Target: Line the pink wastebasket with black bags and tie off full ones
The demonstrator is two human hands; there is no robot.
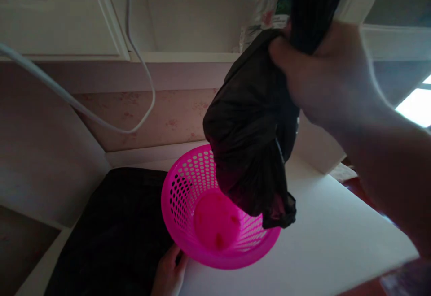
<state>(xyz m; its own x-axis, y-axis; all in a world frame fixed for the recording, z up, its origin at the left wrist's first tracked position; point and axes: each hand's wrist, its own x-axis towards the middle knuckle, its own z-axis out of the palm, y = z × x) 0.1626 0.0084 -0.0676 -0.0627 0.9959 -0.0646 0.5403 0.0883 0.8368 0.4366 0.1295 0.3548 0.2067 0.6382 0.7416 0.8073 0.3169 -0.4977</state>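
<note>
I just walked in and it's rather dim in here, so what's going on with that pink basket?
A person's right hand grips a black plastic bag by its gathered neck, holding it up so it hangs over a bright pink perforated plastic basket. The left hand rests at the basket's near rim. The basket sits on a white countertop, next to a dark cloth-like item. Inside the basket there are only a few small reddish bits. A white cable hangs along the wall behind.

bag [251, 125] above basket [215, 211] | basket on counter [330, 233]
</note>
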